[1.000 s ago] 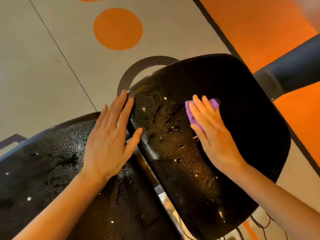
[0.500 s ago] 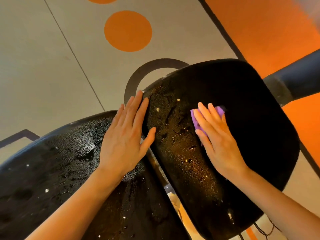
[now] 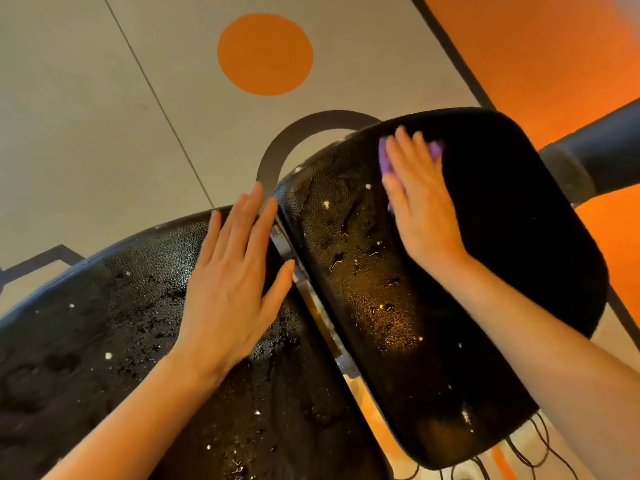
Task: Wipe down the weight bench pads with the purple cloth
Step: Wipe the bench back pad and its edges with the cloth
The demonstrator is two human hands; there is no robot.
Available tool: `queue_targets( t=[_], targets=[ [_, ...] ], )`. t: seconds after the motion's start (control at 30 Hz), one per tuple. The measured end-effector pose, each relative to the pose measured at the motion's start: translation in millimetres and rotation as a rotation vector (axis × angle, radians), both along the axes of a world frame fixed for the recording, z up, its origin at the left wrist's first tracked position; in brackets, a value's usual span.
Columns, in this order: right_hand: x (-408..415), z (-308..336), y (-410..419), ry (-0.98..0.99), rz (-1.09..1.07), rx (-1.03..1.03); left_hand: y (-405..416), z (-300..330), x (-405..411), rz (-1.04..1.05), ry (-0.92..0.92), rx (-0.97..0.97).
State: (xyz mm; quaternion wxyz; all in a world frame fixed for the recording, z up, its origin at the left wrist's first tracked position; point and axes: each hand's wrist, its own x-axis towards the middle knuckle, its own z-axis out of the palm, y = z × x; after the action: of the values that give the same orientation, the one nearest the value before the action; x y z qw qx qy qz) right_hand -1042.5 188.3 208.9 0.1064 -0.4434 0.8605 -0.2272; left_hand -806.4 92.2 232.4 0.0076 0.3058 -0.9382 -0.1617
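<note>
Two black, wet, textured bench pads fill the view: a long back pad (image 3: pixel 114 348) at lower left and a seat pad (image 3: pixel 512 258) to the right, split by a narrow gap. My right hand (image 3: pixel 420 202) lies flat on the seat pad's far part, fingers straight, pressing the purple cloth (image 3: pixel 383 161), which shows only at the fingers' edges. My left hand (image 3: pixel 235 275) rests flat with spread fingers on the back pad's far end, beside the gap. Droplets and white specks cover the seat pad's left half; its right half looks dull and dry.
A dark padded roller bar (image 3: pixel 602 150) sticks out at the right behind the seat pad. Metal frame (image 3: pixel 311 299) shows in the gap between pads. The floor below is grey with an orange circle (image 3: pixel 265 53) and an orange zone (image 3: pixel 540 53). Thin cables (image 3: pixel 540 452) hang under the seat pad.
My right hand has slid the purple cloth up the seat pad toward its far edge. My left hand stays flat on the back pad.
</note>
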Motion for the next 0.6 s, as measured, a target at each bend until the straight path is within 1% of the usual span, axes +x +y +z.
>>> queue_targets(
  t=[0.07, 0.1, 0.13, 0.2, 0.23, 0.27, 0.3, 0.33, 0.37, 0.4, 0.43, 0.47, 0.53, 0.57, 0.6],
  targets=[
    [-4, 0, -30, 0.024, -0.186, -0.003, 1, -1, 15, 0.039, -0.030, -0.008],
    [6, -1, -34, 0.032, -0.227, 0.010, 2, -3, 19, 0.052, -0.046, -0.014],
    [18, -1, -32, 0.040, -0.172, 0.021, 3, -4, 22, 0.063, -0.051, -0.016],
    [43, 2, -14, 0.045, 0.112, 0.028, 6, -7, 22, 0.079, -0.043, -0.018],
    [42, 3, -4, 0.059, 0.256, 0.042, 6, -8, 21, 0.084, -0.039, -0.020],
    [30, 4, -1, 0.085, 0.325, 0.042, 6, -8, 21, 0.084, -0.034, -0.020],
    [16, 4, -4, 0.083, 0.281, 0.031, 6, -8, 21, 0.082, -0.029, -0.021],
    [2, 2, -10, 0.058, 0.128, 0.018, 6, -8, 22, 0.080, -0.026, -0.027],
    [-5, 3, -18, 0.018, -0.069, 0.010, 6, -8, 22, 0.079, -0.028, -0.037],
    [-2, 3, -25, 0.008, -0.219, 0.013, 6, -8, 21, 0.076, -0.032, -0.048],
    [14, 4, -33, 0.030, -0.264, 0.021, 7, -8, 21, 0.076, -0.036, -0.055],
    [36, 4, -39, 0.072, -0.196, 0.010, 7, -8, 20, 0.078, -0.037, -0.061],
    [78, 3, -40, 0.141, 0.151, -0.007, 8, -8, 19, 0.081, -0.039, -0.068],
    [84, 4, -35, 0.161, 0.315, -0.003, 8, -8, 20, 0.082, -0.039, -0.065],
    [78, 4, -31, 0.184, 0.409, -0.002, 8, -8, 20, 0.084, -0.034, -0.057]
  ],
)
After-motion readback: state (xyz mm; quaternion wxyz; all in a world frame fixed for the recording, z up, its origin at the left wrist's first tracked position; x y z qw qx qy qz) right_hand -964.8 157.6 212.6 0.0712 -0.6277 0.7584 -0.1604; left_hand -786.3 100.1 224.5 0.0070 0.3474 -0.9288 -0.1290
